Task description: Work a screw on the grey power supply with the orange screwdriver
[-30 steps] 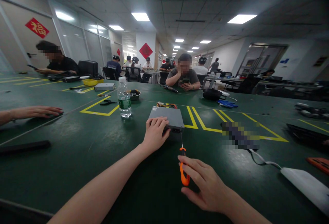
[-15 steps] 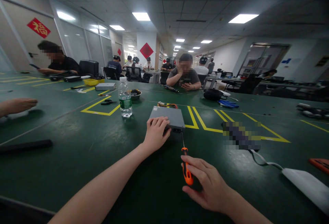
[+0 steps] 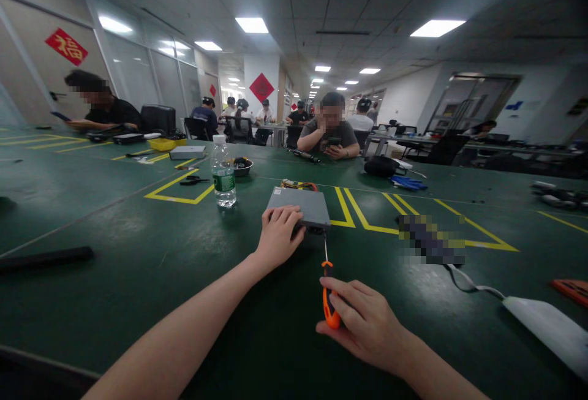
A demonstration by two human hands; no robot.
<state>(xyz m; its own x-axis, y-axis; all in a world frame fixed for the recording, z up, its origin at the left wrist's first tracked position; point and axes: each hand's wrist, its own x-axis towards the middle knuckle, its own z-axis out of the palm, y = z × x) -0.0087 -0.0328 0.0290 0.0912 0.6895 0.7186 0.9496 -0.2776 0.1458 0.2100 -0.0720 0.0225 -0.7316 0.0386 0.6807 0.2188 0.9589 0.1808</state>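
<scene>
A grey metal computer power supply [image 3: 307, 203] lies on the green table, a bundle of coloured cables at its far side. Over its near left corner is my left hand [image 3: 281, 233], fingers on the top and thumb at the front face, gripping it. My right hand [image 3: 362, 317] has its fingers and thumb closed on the handle of an orange and black screwdriver [image 3: 329, 302]. The thin shaft points away from me, its tip at the front right corner of the power supply. Whether the tip sits in a screw is too small to tell.
Left of the power supply stands a water bottle [image 3: 223, 173], with a metal bowl [image 3: 243, 167] behind it. A black bar [image 3: 46, 259] lies at the left. To the right are a blurred dark object [image 3: 429, 241], a white cable and blue gloves [image 3: 408, 184]. People sit beyond the table.
My right hand and the screwdriver handle have shifted slightly left, the fingers closing nearer round the handle. My left hand stays on the power supply. Another person's hand has left the left edge.
</scene>
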